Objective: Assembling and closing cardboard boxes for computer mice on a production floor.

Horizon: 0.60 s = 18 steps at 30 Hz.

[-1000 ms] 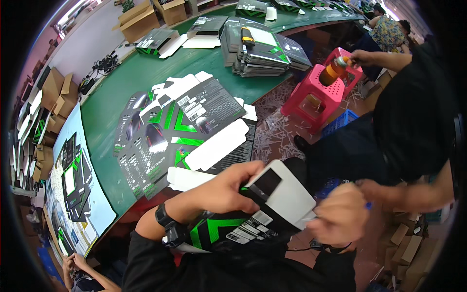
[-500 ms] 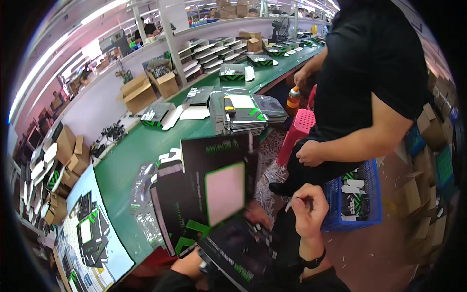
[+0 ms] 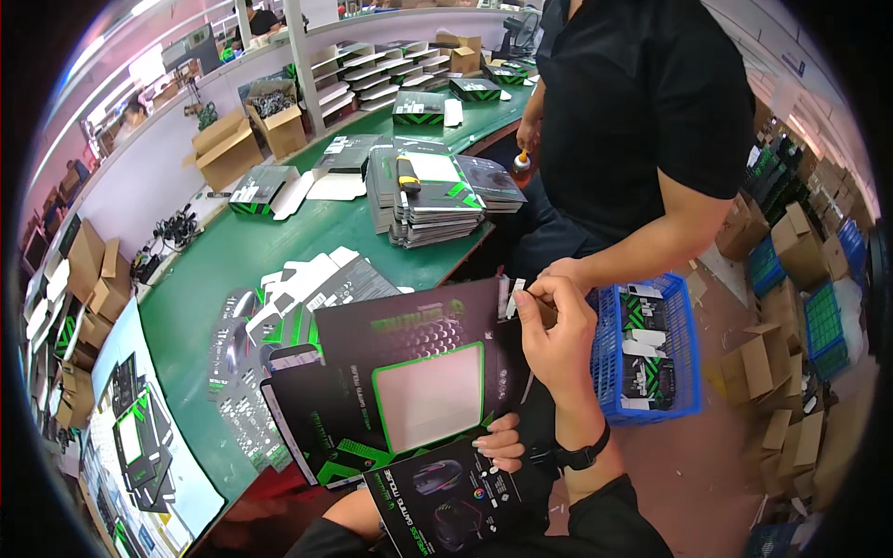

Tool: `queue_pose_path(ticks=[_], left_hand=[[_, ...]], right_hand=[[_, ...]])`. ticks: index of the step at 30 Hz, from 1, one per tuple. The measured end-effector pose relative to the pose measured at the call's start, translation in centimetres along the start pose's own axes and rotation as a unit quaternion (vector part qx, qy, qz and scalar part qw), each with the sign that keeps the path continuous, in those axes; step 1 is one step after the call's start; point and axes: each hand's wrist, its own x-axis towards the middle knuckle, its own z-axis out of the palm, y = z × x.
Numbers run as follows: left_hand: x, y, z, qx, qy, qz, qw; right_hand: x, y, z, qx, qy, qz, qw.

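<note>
I hold a black and green flat carton [image 3: 409,372] with a pale window panel, opened out over my lap. My left hand [image 3: 502,445] grips its lower edge, fingers curled over the printed panel. My right hand [image 3: 551,327] is raised at the carton's upper right corner, fingertips pinched on a small white strip [image 3: 517,286]. Another person's hand [image 3: 569,272] sits right behind my right hand.
A person in a black shirt [image 3: 642,102] stands close at the right, holding an orange bottle [image 3: 521,167]. Flat carton blanks [image 3: 279,316] lie on the green table [image 3: 223,260], a taller stack [image 3: 428,200] farther back. A blue basket [image 3: 646,349] and cardboard boxes stand on the floor.
My head has turned up from my lap. The carton has been unfolded and lowered flat, and my right hand has risen to its top corner, pinching the strip. The standing person has stepped closer.
</note>
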Motion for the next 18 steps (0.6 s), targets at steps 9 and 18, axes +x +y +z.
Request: queue_pose_path(ticks=[9, 18], left_hand=[[-0.2, 0.1, -2.6, -0.080, -0.057, -0.024, 0.995], [-0.4, 0.5, -5.4, -0.118, -0.188, -0.084, 0.971]], right_hand=[[-0.1, 1.0, 1.1, -0.044, -0.039, 0.092, 0.994], [0.3, 0.1, 1.0, -0.142, -0.068, -0.058, 0.986]])
